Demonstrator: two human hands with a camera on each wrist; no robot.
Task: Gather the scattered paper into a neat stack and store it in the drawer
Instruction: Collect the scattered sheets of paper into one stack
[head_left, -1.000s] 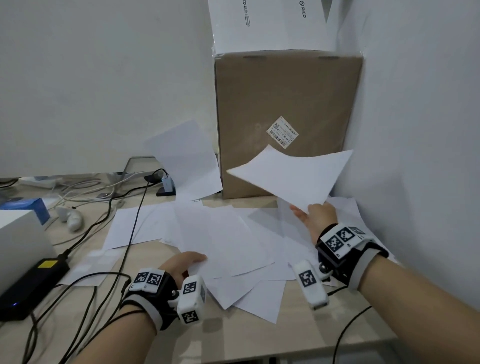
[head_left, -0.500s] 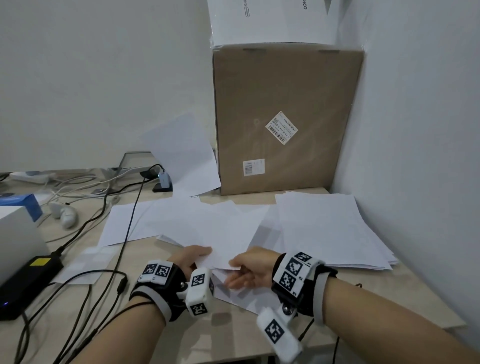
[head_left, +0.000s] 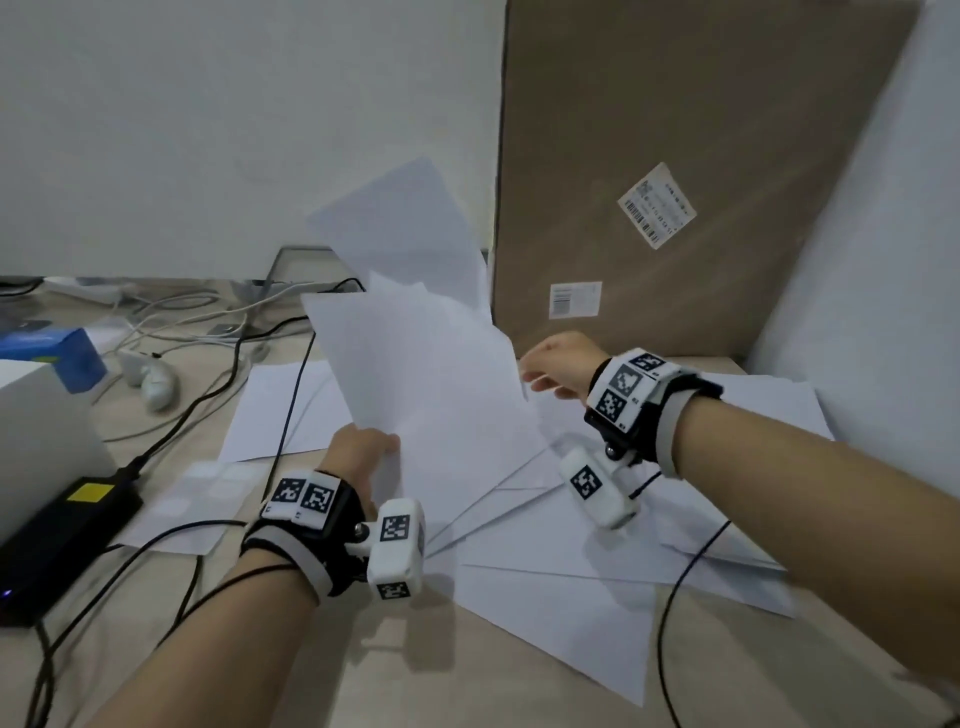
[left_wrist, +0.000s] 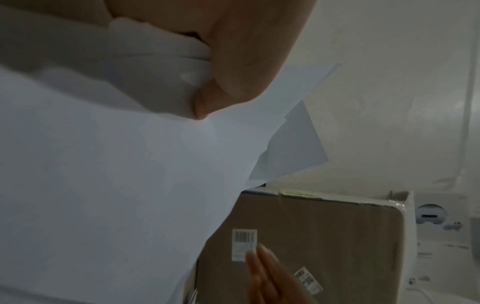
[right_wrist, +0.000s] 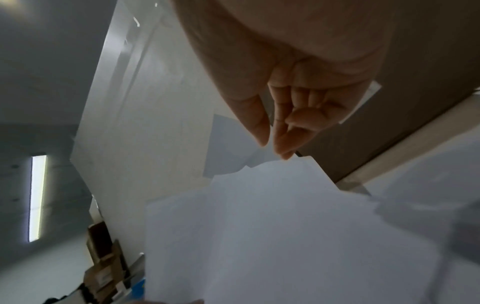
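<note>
Mid-gather, judging by layout; left hand (head_left: 363, 457) pinching near corner of lifted sheets (head_left: 426, 374), thumb on top, sheets tilted up off the counter (head_left: 519, 670), probably to pass across; right hand (head_left: 563, 364) at far edge of those sheets, fingers (right_wrist: 288, 131) bunched thumb-to-tip; pinch on an edge looks likely in right wrist view, but contact not clear, so cannot tell; loose sheets (head_left: 561, 597) fanned flat on counter under both wrists, more paper (head_left: 769, 405) lying near right wall, likely the growing pile; one sheet (head_left: 400, 228) leaning against wall beside cardboard box (head_left: 675, 156); cables (head_left: 208, 395) and black adapter (head_left: 62, 535) at left, close to paper edges; snag risk when sweeping; drawer not in view; storing step not yet done.
</note>
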